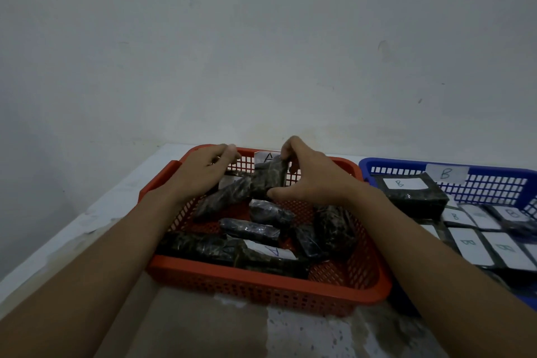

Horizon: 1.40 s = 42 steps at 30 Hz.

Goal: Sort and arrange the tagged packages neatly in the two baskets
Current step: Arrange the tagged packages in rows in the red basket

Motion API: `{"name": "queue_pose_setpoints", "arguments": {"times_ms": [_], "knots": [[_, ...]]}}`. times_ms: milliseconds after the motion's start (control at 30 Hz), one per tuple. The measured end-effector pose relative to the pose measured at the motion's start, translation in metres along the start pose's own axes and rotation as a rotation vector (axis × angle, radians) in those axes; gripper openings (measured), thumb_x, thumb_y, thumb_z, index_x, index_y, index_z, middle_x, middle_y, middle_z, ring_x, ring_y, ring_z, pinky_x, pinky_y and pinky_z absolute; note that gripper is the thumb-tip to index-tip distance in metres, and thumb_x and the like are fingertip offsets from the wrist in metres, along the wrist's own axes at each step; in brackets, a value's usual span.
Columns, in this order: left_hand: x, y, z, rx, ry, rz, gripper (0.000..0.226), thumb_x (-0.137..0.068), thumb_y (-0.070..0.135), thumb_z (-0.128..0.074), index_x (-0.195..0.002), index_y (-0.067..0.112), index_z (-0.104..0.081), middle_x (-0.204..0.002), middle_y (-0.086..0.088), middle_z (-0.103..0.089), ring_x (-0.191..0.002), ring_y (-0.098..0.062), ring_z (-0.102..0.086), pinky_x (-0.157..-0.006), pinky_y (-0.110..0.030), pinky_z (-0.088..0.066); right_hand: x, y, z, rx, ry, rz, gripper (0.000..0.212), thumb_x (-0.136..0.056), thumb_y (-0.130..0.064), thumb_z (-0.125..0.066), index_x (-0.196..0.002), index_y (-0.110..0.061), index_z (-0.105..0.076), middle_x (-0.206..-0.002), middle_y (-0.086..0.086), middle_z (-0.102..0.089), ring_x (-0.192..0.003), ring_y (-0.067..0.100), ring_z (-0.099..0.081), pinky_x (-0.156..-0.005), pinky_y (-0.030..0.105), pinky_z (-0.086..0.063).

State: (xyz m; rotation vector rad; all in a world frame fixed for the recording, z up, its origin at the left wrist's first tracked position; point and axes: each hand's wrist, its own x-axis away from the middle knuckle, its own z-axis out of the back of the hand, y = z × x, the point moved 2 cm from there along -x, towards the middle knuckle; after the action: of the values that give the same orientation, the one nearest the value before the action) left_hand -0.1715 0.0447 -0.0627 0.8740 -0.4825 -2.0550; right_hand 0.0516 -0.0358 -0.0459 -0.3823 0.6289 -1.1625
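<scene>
**Both hands in red basket**

Right hand (313,180) pinches a dark wrapped package (268,176) at the far end of the red basket (261,285). Left hand (203,171) rests beside it (grip unclear). B-tagged packages (491,247) fill the blue basket (494,180) on the surface (203,328).

Bare forearms, no sleeves; perhaps a ring on the left hand (203,171).

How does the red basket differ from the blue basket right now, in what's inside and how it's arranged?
The red basket holds dark packages lying jumbled at mixed angles; the blue basket holds its packages mostly in flat rows, white tags up. Tags in the red basket read A, in the blue B. Both hands, left hand and right hand, work in the red basket, none in the blue. Both are perforated plastic.
</scene>
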Motion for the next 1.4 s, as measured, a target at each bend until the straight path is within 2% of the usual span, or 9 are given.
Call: {"name": "queue_pose_setpoints", "arguments": {"times_ms": [133, 333, 533, 667, 833, 967, 1133, 1267, 1400], "knots": [[0.007, 0.016, -0.011, 0.174, -0.255, 0.046, 0.059, -0.082, 0.081, -0.039, -0.098, 0.037, -0.075, -0.098, 0.014, -0.075, -0.092, -0.002, -0.069, -0.084, -0.03, -0.052, -0.001, -0.004, -0.009, -0.018, -0.094, 0.032, 0.051, -0.073, -0.05, -0.084, -0.1, -0.024, -0.049, -0.103, -0.003, -0.058, -0.092, 0.025, -0.056, -0.078, 0.043, -0.05], [0.008, 0.016, -0.015, 0.167, -0.366, 0.026, 0.044, -0.074, 0.072, -0.062, -0.096, 0.035, -0.065, -0.099, 0.013, -0.072, -0.094, -0.003, -0.069, -0.083, -0.027, -0.051, -0.002, -0.002, -0.007, -0.183, -0.216, 0.096, 0.023, -0.094, -0.021, -0.068, -0.111, -0.011, -0.056, -0.114, 0.007, -0.065, -0.11, 0.024, -0.064, -0.1, 0.048, -0.049], [0.009, 0.022, -0.016, 0.27, -0.407, 0.051, 0.045, -0.074, 0.054, -0.074, -0.114, 0.046, -0.054, -0.109, -0.003, -0.065, -0.097, -0.015, -0.067, -0.081, -0.029, -0.054, -0.001, -0.004, -0.001, -0.128, -0.267, 0.091, 0.039, -0.095, -0.021, -0.068, -0.13, -0.027, -0.055, -0.138, -0.011, -0.058, -0.126, 0.001, -0.054, -0.106, 0.02, -0.042], [0.012, 0.024, -0.016, 0.31, -0.427, 0.069, 0.019, -0.072, 0.036, -0.061, -0.091, 0.039, -0.068, -0.094, 0.009, -0.071, -0.089, -0.009, -0.068, -0.075, -0.027, -0.05, 0.001, 0.008, 0.014, 0.486, -0.038, -0.075, 0.038, -0.085, -0.065, -0.059, -0.11, -0.037, -0.055, -0.105, -0.012, -0.068, -0.105, 0.013, -0.062, -0.102, 0.045, -0.04], [0.013, 0.02, -0.012, 0.295, -0.3, 0.07, 0.016, -0.075, 0.033, -0.065, -0.081, 0.017, -0.065, -0.101, -0.007, -0.07, -0.1, -0.025, -0.066, -0.087, -0.04, -0.053, 0.003, 0.025, 0.009, 0.927, -0.33, -0.341, 0.076, -0.068, -0.094, -0.039, -0.104, -0.031, -0.058, -0.106, -0.007, -0.066, -0.106, 0.019, -0.059, -0.107, 0.054, -0.02], [0.008, 0.023, -0.004, 0.422, -0.15, 0.038, 0.01, -0.07, 0.013, -0.056, -0.075, 0.01, -0.064, -0.099, -0.014, -0.072, -0.098, -0.021, -0.071, -0.08, -0.033, -0.057, -0.001, 0.028, 0.004, 0.824, -0.411, -0.333, 0.064, -0.076, -0.072, -0.064, -0.122, -0.029, -0.053, -0.123, -0.005, -0.062, -0.109, 0.019, -0.058, -0.094, 0.041, -0.04], [0.002, 0.016, 0.004, 0.364, -0.079, 0.069, 0.018, -0.083, -0.009, -0.055, -0.082, 0.005, -0.066, -0.081, -0.009, -0.075, -0.072, -0.019, -0.072, -0.059, -0.022, -0.053, -0.007, 0.03, 0.003, 0.45, -0.312, -0.336, 0.056, -0.068, -0.056, -0.081, -0.109, -0.026, -0.058, -0.119, -0.002, -0.06, -0.102, 0.018, -0.057, -0.082, 0.031, -0.05], [0.005, 0.012, -0.008, 0.073, -0.164, 0.04, 0.006, -0.087, 0.015, -0.07, -0.082, 0.017, -0.07, -0.07, -0.001, -0.074, -0.067, -0.01, -0.071, -0.062, -0.02, -0.052, -0.01, 0.024, 0.011, 0.183, -0.057, -0.23, 0.05, -0.069, -0.037, -0.084, -0.108, -0.029, -0.054, -0.101, -0.007, -0.061, -0.083, 0.005, -0.059, -0.062, 0.02, -0.049], [0.007, 0.008, -0.007, -0.101, -0.189, 0.004, 0.011, -0.078, 0.014, -0.074, -0.077, 0.024, -0.068, -0.074, 0.005, -0.069, -0.061, -0.001, -0.061, -0.059, -0.022, -0.05, -0.008, 0.023, 0.012, 0.121, 0.009, -0.163, 0.052, -0.072, -0.03, -0.083, -0.113, -0.028, -0.051, -0.105, -0.005, -0.061, -0.086, 0.005, -0.059, -0.064, 0.018, -0.049]]}}
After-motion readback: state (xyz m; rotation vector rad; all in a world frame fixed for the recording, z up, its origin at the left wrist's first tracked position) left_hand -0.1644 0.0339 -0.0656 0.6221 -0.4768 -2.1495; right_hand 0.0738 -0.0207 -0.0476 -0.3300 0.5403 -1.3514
